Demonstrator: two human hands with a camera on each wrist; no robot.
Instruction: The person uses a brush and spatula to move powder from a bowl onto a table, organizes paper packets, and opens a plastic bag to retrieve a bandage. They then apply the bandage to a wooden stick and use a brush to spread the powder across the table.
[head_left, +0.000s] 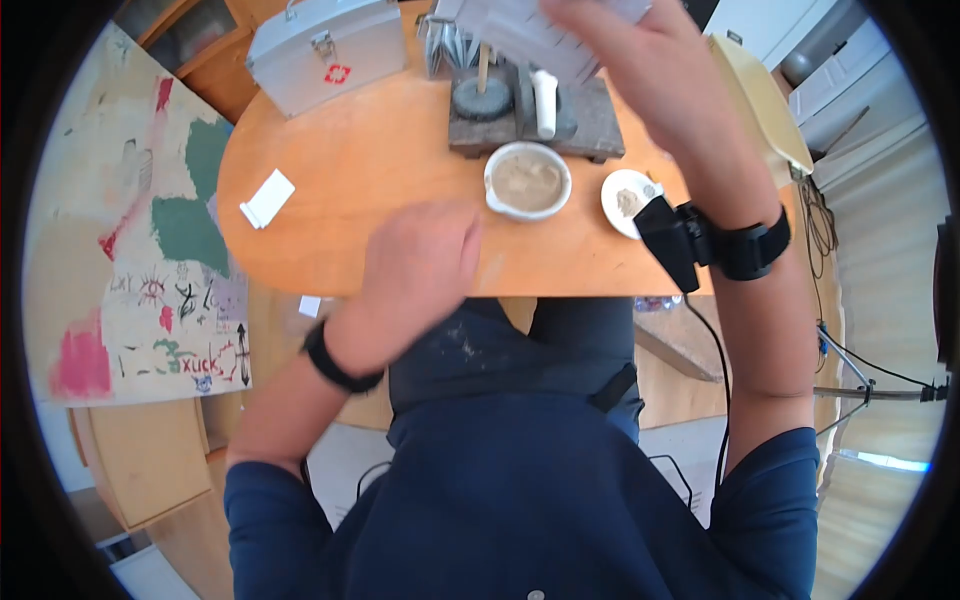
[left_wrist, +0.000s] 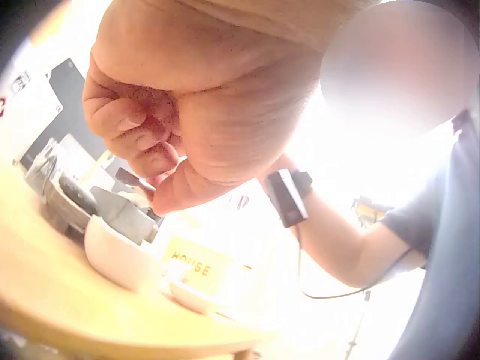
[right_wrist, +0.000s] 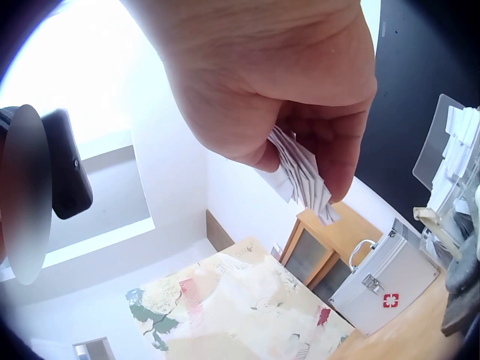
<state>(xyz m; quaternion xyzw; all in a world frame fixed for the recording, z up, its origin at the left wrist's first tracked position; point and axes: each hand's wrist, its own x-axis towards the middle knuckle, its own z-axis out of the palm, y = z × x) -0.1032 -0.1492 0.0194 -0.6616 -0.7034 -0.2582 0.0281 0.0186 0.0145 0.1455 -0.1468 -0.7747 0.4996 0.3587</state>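
My right hand (head_left: 665, 90) is raised over the far right of the table and pinches a stack of thin white papers (right_wrist: 301, 176) between thumb and fingers. In the left wrist view, the fingers of my left hand (left_wrist: 195, 105) are curled in towards the palm with nothing visible in them. That hand is blurred in the head view, above the table's near edge, left of a white bowl (head_left: 527, 181) of greyish-brown matter. A small white dish (head_left: 616, 204) with some powder stands right of the bowl. Flat white packets (head_left: 268, 199) lie at the table's left.
Behind the bowl, a dark wooden stand (head_left: 595, 125) bears a round grey stone piece and a white cylindrical object. A metal case (head_left: 330, 62) with a red cross stands at the back left. A yellowish chair back (head_left: 765, 105) is beyond the table's right edge.
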